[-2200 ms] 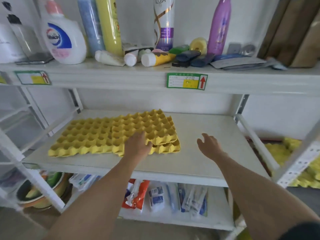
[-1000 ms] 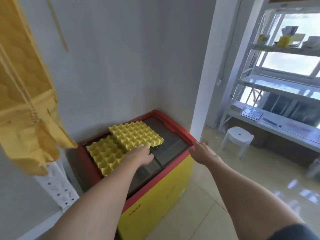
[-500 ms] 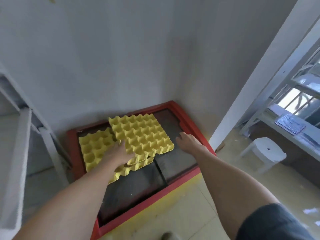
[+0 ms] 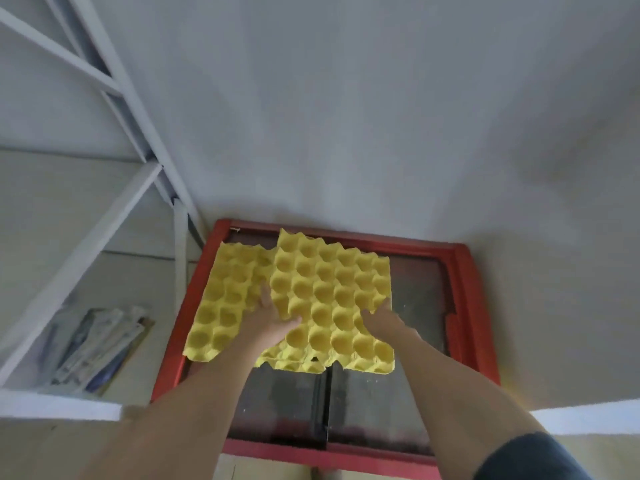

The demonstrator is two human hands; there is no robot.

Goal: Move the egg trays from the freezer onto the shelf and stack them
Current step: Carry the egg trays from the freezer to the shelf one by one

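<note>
The fingers (image 4: 266, 299) of the left hand (image 4: 268, 323) lay spread flat along the left edge of the top tray (image 4: 329, 303), the thumb hooked over into a cup at about 3 o'clock from the palm. The right hand (image 4: 381, 322) gripped the same tray at its right edge, its fingers tucked under the rim and mostly hidden, so I could not tell how tightly they pinched. Two hands on opposite edges made sense to me: the moulded sheet looked thin and floppy, and a one-sided hold would probably have let it sag or tear.

That tray sat on the glass lid of the freezer (image 4: 464, 306), which served as the surface here, overlapping a second tray (image 4: 221, 306) lying at 9 o'clock from it. More yellow edges showed beneath the front rim of the top one, so it was likely resting on a small pile, though I could not count the layers. All trays were inside the red frame, toward its 11 o'clock corner.

Both forearms reached forward and down, nearly parallel, wrists fairly straight, the left palm down and the right turned inward. The shelf (image 4: 104, 216) stood at 9 o'clock, its white frame close beside the freezer, with packets (image 4: 97, 348) on a lower level. The lift looked about to begin.
</note>
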